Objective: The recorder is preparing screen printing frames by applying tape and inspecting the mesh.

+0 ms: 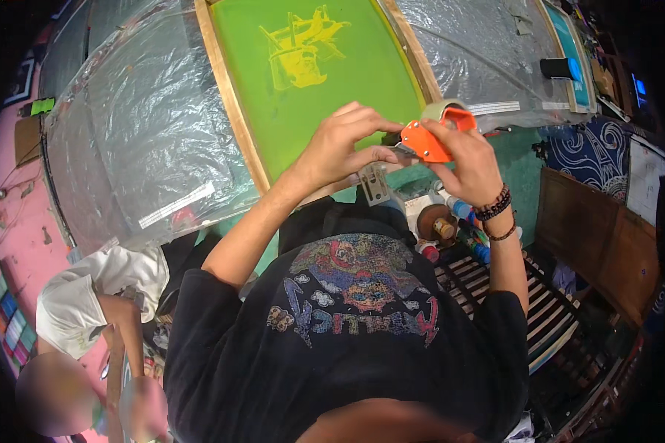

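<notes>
My right hand (pixel 467 164) grips an orange tape dispenser (pixel 425 142), which carries a roll of tan packing tape (pixel 451 109). It is held above the near right corner of a wooden-framed screen. From the left, my left hand (pixel 345 144) reaches to the dispenser's front end. Its thumb and index finger close in around the blade end there, and whatever they pinch is too small to make out. Below lies the screen's green mesh (pixel 340 81), with a yellow drawing (pixel 301 55) of a chair-like figure. A wooden frame (pixel 225 88) borders the mesh.
Clear plastic sheeting (pixel 148 111) covers the table on both sides of the screen. A metal hinge clamp (pixel 374 184) sits at the near edge. At the lower left, a person in a white shirt (pixel 89 295) bends over. Jars (pixel 443 227) and a slatted rack (pixel 510 303) stand to my right.
</notes>
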